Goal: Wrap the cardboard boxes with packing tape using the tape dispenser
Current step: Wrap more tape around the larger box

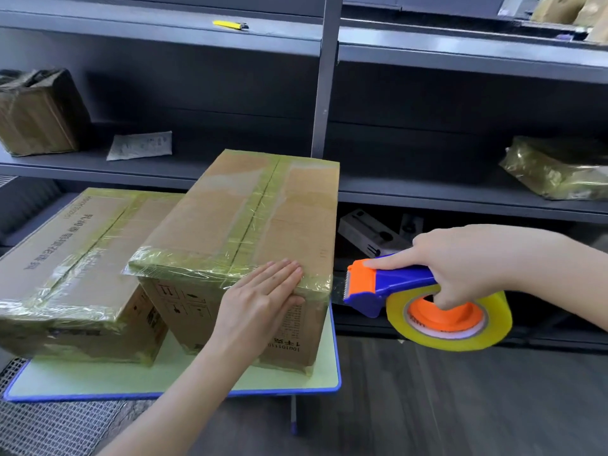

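A tall cardboard box (250, 218) with yellowish tape over its seams stands on a small table (98, 380). Its left side leans on a lower, flatter taped box (75, 258). My left hand (260, 301) lies flat with straight fingers on the tall box's near top right edge, pressing the tape there. My right hand (460, 261) grips the blue and orange tape dispenser (388, 284) just right of that corner, index finger stretched along its top. A short strip of clear tape runs from the dispenser's blade to the box. The yellow tape roll (450, 320) hangs under my hand.
Dark metal shelves fill the background. On them lie a taped box (36, 113) at left, a flat white packet (139, 145), a wrapped parcel (559, 169) at right and a yellow utility knife (230, 25). Another dispenser (368, 232) sits on the low shelf. Wire mesh (49, 426) lies lower left.
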Motion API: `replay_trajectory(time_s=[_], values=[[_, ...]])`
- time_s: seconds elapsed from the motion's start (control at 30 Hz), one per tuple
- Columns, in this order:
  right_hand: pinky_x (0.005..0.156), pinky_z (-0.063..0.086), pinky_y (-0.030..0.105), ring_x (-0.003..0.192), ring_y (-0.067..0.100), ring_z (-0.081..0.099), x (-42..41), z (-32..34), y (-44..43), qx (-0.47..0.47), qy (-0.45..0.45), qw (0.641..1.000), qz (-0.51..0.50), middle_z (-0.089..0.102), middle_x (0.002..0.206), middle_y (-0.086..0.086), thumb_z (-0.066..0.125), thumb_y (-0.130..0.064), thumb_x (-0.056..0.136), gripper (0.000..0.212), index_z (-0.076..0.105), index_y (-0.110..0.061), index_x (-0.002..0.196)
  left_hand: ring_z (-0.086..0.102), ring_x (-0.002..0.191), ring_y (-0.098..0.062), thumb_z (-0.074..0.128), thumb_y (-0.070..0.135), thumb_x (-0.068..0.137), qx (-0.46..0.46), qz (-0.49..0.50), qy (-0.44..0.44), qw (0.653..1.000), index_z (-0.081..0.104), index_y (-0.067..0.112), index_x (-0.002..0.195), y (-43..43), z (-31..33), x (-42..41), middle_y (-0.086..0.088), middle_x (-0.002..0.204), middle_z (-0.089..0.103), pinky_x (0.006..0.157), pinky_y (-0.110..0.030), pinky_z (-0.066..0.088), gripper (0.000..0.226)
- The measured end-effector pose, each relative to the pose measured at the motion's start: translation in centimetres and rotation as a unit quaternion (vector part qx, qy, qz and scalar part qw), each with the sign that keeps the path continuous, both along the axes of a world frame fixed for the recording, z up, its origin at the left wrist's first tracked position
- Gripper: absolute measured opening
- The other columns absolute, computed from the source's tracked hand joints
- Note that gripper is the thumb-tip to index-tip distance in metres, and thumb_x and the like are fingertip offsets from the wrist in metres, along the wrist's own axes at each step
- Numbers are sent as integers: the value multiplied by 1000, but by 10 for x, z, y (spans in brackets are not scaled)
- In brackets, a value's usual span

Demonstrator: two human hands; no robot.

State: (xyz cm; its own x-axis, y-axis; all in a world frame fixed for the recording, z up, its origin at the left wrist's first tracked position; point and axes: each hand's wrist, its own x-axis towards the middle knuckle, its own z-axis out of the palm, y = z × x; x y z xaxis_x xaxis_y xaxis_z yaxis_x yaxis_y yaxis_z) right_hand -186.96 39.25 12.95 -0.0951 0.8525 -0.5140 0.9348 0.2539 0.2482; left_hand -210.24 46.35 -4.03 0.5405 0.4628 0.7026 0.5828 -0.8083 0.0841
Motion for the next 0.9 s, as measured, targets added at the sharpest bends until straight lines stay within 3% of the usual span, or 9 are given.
replay_trajectory(time_s=[0.27,0.9], values=[[49,31,19,61,8,45,1,-15,5,-7,10,1000,6,56,94,-1,59,-24,83,87,6,-63,139,60,114,-17,55,32,89,-10,-1,11,1000,68,6,114,-3,-1,-1,-5,119,65,99,-32,43,38],[48,31,17,59,8,43,19,-14,-5,-9,74,997,-11,55,93,3,60,-21,83,91,1,-60,140,59,112,-17,53,31,89,-16,-10,24,1000,70,7,111,-2,5,-3,-4,117,65,103,-27,38,36]])
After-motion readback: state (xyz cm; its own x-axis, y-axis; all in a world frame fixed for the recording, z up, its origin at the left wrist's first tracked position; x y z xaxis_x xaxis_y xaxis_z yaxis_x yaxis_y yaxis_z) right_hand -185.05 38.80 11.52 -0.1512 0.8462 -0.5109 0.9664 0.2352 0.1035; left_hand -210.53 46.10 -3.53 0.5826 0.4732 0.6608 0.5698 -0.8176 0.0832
